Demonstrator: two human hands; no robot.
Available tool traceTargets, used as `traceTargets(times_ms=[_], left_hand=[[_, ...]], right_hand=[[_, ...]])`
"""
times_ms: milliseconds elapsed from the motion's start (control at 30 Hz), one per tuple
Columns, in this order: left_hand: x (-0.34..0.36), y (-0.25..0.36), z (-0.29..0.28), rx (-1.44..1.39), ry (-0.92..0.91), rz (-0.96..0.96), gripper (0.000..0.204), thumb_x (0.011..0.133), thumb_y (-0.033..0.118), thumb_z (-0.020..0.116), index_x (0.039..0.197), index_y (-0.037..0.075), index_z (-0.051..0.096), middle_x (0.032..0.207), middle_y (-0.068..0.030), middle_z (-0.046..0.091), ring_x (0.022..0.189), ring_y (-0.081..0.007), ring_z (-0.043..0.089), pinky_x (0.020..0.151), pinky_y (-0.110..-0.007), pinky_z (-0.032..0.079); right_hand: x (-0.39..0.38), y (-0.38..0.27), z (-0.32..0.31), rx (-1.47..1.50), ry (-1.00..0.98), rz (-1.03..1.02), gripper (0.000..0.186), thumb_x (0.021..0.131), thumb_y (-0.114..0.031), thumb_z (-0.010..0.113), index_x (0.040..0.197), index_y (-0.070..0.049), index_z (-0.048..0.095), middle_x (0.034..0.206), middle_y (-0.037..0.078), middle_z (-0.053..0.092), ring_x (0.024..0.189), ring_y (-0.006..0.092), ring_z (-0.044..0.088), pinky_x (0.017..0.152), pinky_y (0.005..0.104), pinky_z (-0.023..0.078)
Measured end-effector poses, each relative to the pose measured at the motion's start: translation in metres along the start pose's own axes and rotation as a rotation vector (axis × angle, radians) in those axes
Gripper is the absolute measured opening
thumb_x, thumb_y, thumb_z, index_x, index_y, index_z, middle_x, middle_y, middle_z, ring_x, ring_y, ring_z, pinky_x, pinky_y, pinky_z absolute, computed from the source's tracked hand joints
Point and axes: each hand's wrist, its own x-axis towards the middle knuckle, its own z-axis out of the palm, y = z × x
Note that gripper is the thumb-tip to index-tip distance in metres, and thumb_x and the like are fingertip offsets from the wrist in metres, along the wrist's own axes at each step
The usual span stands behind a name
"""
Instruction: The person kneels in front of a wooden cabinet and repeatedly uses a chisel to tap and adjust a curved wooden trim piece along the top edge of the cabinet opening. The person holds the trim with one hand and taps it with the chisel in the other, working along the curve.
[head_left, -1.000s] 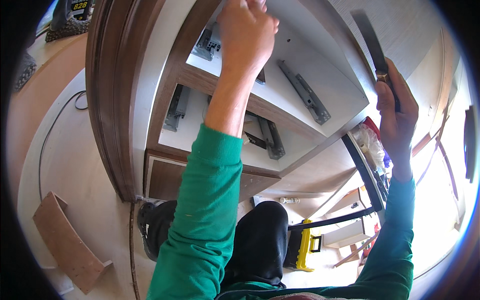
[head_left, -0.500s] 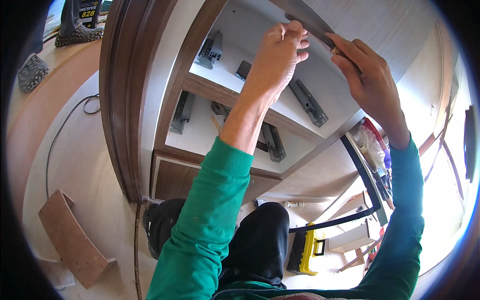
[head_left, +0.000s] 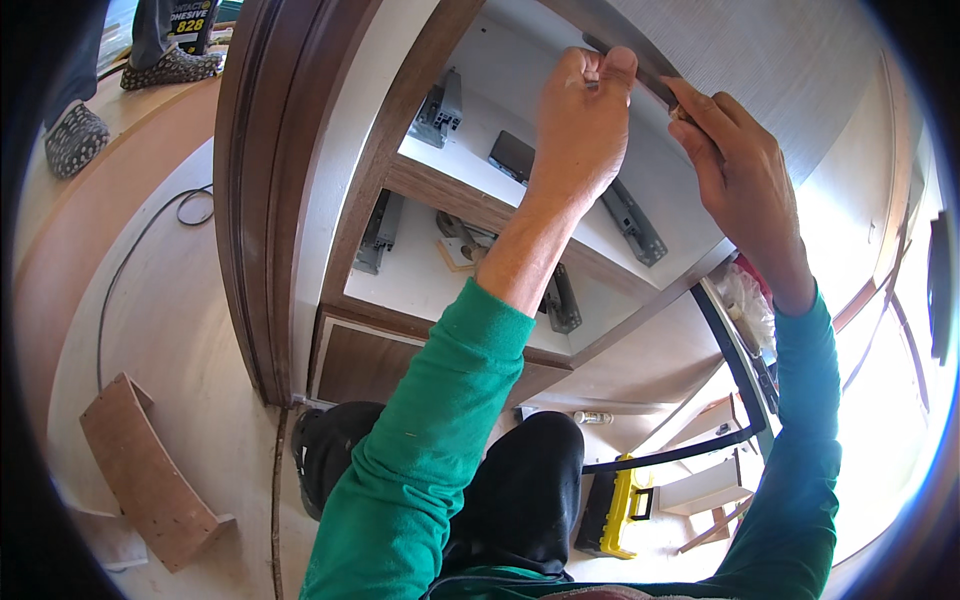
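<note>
At the top edge of an open cabinet with a brown wood frame (head_left: 440, 188), my left hand (head_left: 582, 135) is raised, its fingers curled in and its thumb up. Whatever it grips, if anything, is hidden. Just right of it, my right hand (head_left: 738, 165) pinches at the dark edge strip (head_left: 645, 65), with a small tan bit showing at its fingertips; I cannot make out what that is. Grey metal drawer slides (head_left: 632, 225) lie inside the white compartments below my hands. A dark flat block (head_left: 512, 155) rests between slides in the upper one.
A dark moulded door frame (head_left: 250, 200) stands left of the cabinet. On the floor are a brown wooden piece (head_left: 150, 470), a black cable (head_left: 112, 275) and a yellow-and-black toolbox (head_left: 622, 505). A person's feet in dotted footwear (head_left: 170, 70) show at upper left, beside a black can (head_left: 190, 22).
My left hand has shifted right, closer to my right hand, and its fingers are curled tighter. My right hand stays at the edge strip. The whole view has moved slightly.
</note>
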Motion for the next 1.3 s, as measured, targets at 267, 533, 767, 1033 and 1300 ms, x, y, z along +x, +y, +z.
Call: traceTargets(times_ms=[267,533,767,1033,1300], left_hand=[[0.008,-0.01,0.001,0.015,0.01,0.041,0.059,0.115,0.05,0.054,0.124,-0.008,0.058,0.124,-0.0199,0.07,0.126,-0.0284,0.069,0.113,-0.039,0.053],[0.002,-0.014,0.009,0.06,0.004,0.032,0.059,0.115,0.053,0.053,0.121,-0.006,0.058,0.123,-0.02,0.069,0.123,-0.0263,0.069,0.112,-0.038,0.052],[0.003,-0.016,0.009,0.008,-0.003,0.039,0.056,0.116,0.049,0.052,0.123,-0.007,0.057,0.121,-0.0188,0.066,0.12,-0.0252,0.068,0.117,-0.04,0.054],[0.008,-0.013,0.001,0.008,-0.022,0.033,0.054,0.117,0.042,0.05,0.128,-0.011,0.055,0.122,-0.0208,0.064,0.119,-0.0258,0.068,0.117,-0.039,0.055],[0.003,-0.012,0.007,0.057,-0.013,0.046,0.054,0.117,0.047,0.05,0.119,-0.007,0.057,0.115,-0.0168,0.064,0.117,-0.0226,0.067,0.117,-0.038,0.054]], right_hand=[[0.005,0.001,0.007,0.021,0.016,-0.027,0.035,0.109,-0.023,0.067,0.143,-0.014,0.069,0.088,0.01,0.066,0.07,0.0252,0.067,0.067,0.0438,0.055],[-0.002,0.004,0.006,0.019,-0.02,0.028,0.034,0.11,-0.023,0.065,0.143,-0.016,0.069,0.093,0.011,0.067,0.073,0.0283,0.068,0.068,0.0444,0.056],[-0.004,0.007,0.009,0.02,0.007,-0.011,0.036,0.109,-0.02,0.067,0.144,-0.013,0.069,0.096,0.011,0.069,0.074,0.0266,0.068,0.067,0.0418,0.055],[0.004,0.003,0.011,0.029,0.03,0.006,0.033,0.108,-0.024,0.067,0.14,-0.016,0.071,0.094,0.012,0.068,0.077,0.0326,0.07,0.069,0.0469,0.056],[-0.007,0.006,0.011,0.07,0.028,0.036,0.033,0.109,-0.023,0.066,0.142,-0.017,0.071,0.092,0.011,0.068,0.071,0.0276,0.069,0.068,0.0453,0.056]])
